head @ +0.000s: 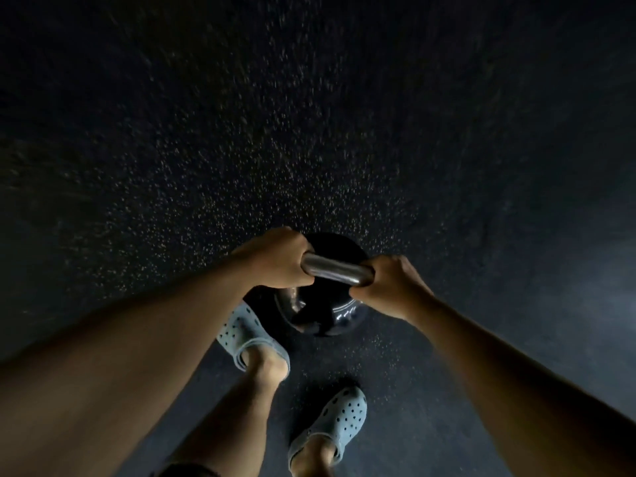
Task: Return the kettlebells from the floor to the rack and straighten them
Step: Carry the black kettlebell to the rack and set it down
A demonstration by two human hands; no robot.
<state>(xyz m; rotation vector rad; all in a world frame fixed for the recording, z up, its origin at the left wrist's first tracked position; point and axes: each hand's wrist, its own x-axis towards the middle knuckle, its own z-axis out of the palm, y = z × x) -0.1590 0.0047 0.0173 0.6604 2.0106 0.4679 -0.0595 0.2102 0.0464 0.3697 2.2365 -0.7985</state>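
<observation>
A large black kettlebell [323, 315] with a bare steel handle [335, 270] hangs in front of my legs, above the dark floor. My left hand [278, 258] is wrapped around the left end of the handle. My right hand [390, 287] grips the right end. Only the middle of the handle shows between my fists. The rack is not in this view.
Dark speckled rubber floor [241, 149] fills the whole view. My feet in light blue perforated clogs stand below the bell: the left foot [249, 335] is forward and the right foot [335, 423] is back. A paler patch of floor lies at the right edge.
</observation>
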